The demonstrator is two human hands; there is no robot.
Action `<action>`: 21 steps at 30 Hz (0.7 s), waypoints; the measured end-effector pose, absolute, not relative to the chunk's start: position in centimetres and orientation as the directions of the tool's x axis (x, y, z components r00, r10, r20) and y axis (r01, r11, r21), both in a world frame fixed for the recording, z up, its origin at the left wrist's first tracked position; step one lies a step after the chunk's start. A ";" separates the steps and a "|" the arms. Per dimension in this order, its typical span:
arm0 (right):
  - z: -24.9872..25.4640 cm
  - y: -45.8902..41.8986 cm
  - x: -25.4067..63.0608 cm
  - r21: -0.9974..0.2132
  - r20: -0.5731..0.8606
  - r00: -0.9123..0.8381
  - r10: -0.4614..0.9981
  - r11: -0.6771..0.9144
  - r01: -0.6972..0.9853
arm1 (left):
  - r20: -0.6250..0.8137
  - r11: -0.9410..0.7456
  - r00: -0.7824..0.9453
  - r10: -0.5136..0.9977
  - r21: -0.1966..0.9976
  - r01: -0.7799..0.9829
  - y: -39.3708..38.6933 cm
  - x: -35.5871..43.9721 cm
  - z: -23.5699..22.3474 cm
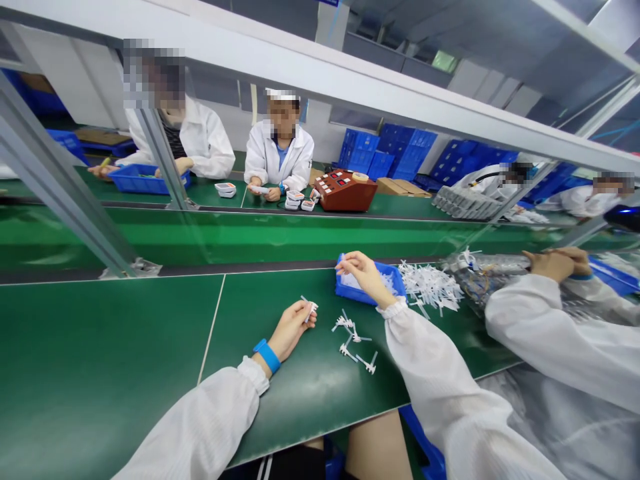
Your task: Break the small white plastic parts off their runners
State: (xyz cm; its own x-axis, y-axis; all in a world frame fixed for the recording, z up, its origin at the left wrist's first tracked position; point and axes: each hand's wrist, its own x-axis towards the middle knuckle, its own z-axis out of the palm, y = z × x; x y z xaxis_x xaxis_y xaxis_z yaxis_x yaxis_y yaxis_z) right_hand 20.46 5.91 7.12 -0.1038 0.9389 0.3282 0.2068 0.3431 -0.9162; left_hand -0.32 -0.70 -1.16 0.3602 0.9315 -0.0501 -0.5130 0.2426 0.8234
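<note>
Plastic piece (313, 307) is gripped half-hidden in left hand (290, 328); hold unclear in right hand (367, 275).

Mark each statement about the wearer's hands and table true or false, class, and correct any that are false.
1. The left hand holds a small white part. True.
2. The left wrist is bare. False: it wears a blue band.
3. The right hand is at the blue tray. True.
4. The heap of white pieces lies left of the tray. False: it lies right of it.
5. Several loose white parts lie on the green table. True.
</note>
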 end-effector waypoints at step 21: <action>1.2 1.9 15.8 -0.993 0.108 -0.358 0.928 0.117 0.004 | 0.103 -0.054 0.155 0.982 0.954 -0.296 0.2 -0.6 -0.9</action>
